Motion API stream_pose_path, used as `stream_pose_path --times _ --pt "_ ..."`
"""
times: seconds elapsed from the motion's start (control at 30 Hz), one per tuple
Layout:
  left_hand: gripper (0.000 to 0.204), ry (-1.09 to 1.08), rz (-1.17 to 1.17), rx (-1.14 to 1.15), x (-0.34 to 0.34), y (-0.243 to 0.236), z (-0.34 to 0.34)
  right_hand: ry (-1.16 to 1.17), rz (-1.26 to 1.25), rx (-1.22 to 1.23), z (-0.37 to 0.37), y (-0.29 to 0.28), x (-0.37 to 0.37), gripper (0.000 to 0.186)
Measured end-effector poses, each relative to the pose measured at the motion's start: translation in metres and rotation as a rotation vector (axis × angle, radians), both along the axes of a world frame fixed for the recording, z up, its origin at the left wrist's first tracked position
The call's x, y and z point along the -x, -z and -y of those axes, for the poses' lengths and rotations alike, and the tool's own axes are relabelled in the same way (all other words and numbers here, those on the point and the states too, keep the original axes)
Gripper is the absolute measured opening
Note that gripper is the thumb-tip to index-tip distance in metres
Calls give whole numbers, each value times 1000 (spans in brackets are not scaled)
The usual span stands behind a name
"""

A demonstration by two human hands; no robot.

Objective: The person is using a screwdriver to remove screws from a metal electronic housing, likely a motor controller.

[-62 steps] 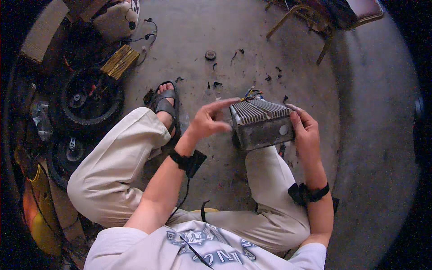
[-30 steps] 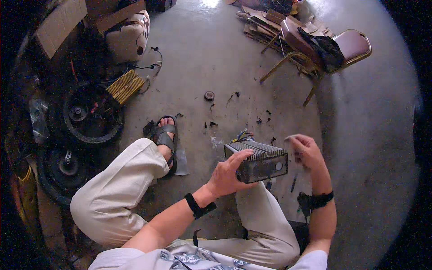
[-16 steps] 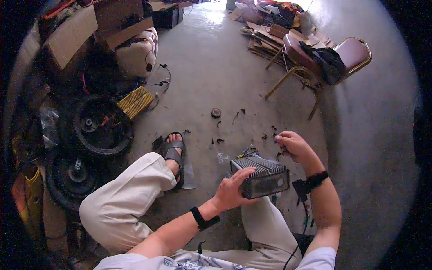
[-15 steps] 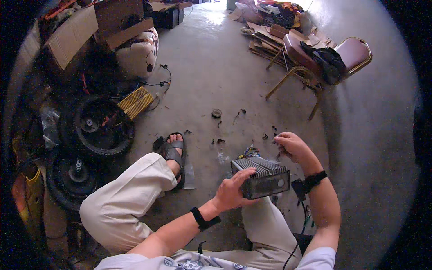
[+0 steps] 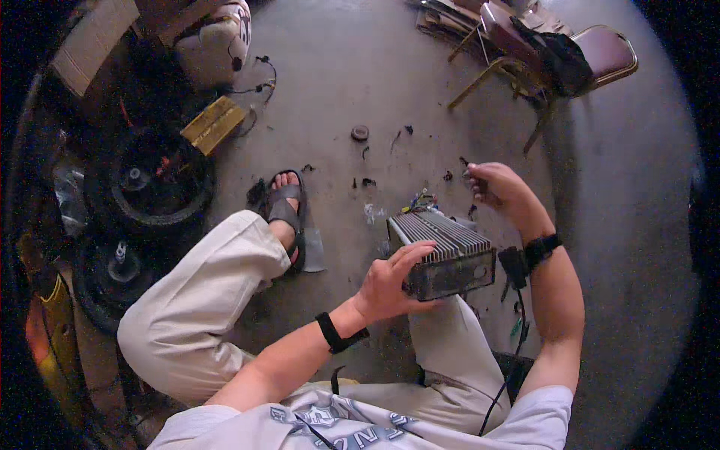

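A grey ribbed metal box (image 5: 444, 234), like an electrical controller housing, is held over my right leg. My left hand (image 5: 390, 283) grips its near left corner, thumb underneath and fingers on the ribbed top. Coloured wires with plugs (image 5: 421, 202) stick out of the box's far end. To the right of the box, my right hand (image 5: 501, 193) is raised with its fingers pinched together. A small dark bit shows at its fingertips, too small to name. A black strap sits on each wrist, and a cable runs down from the right one.
Small dark scraps (image 5: 367, 182) and a round part (image 5: 360, 133) lie on the concrete floor ahead. Wheels with tyres (image 5: 161, 214) and a yellow finned box (image 5: 214, 125) crowd the left. A chair (image 5: 606, 56) with a black bag stands at the far right.
The view has tipped downward, so the floor things sit higher in the picture. The box shows more of its ribbed top. My left hand keeps its hold, and my right hand stays pinched.
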State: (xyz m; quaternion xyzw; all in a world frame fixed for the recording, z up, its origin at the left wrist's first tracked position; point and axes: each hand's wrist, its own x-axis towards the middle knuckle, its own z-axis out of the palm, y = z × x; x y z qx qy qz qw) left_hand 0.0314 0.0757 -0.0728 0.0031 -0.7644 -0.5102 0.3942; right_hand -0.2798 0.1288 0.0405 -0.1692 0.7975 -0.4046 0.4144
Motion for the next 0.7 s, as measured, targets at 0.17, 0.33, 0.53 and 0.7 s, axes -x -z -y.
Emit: stream_pose_path --times 0.17,0.33,0.53,0.7 --pt "93 2 -27 12 -1 -4 -2 19 141 66 15 0 18 23" --pt "91 -7 24 -7 9 -14 -1 29 167 275 30 0 42 27" --pt "90 -18 -9 -9 8 -10 -1 15 84 312 15 3 41 35" --pt "97 20 55 -76 9 -6 -6 -42 -37 339 -27 -17 16 40"
